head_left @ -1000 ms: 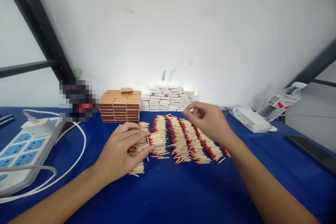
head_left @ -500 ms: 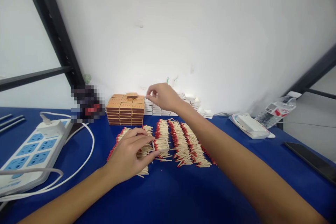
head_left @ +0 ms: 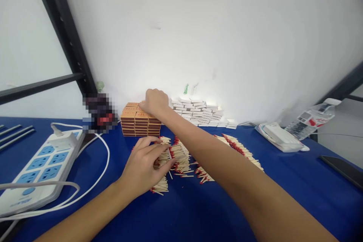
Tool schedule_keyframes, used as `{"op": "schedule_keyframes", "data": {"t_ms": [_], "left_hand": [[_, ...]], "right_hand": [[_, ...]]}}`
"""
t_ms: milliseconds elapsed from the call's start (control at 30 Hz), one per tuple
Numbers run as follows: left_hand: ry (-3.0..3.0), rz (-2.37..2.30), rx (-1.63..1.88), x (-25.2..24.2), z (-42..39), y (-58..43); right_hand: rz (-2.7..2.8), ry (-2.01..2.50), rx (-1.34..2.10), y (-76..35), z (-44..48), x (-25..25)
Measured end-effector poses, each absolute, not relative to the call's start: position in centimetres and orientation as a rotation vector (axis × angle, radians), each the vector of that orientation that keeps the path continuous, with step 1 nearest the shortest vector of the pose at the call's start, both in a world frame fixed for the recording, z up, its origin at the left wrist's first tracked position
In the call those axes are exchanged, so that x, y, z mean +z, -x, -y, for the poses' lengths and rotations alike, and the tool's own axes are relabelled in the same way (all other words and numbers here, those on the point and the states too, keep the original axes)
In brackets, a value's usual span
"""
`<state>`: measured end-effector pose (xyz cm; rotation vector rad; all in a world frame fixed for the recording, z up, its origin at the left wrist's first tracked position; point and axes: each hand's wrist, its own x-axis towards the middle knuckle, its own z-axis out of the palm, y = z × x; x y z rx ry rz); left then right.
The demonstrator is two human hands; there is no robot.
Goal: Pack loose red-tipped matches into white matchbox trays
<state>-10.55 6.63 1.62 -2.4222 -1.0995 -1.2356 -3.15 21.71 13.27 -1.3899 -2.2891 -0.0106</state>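
Two hands: our left hand (head_left: pixel 146 166) pinches a small white tray of red-tipped matches (head_left: pixel 178 155); our right hand (head_left: pixel 153 101) curls atop stacked orange cardboard matchboxes (head_left: pixel 138 121), grip unclear.

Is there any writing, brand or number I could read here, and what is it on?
Nothing here can be read.
Orange matchboxes: faint print on the tops, too small.
Bottle label: red and dark print, blurred.
Power strip: no legible marking.
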Motion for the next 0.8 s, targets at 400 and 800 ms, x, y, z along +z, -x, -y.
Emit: {"op": "schedule_keyframes", "data": {"t_ms": [400,800], "left_hand": [[2.334,1.140,-1.313,2.0,-6.9,10.6],[2.339,1.151,-1.394,1.9,-6.4,10.2]], "right_hand": [[1.877,1.099,1.069,-15.9,-12.7,8.8],[1.318,0.969,1.195,-12.8,-9.8,3.0]]}}
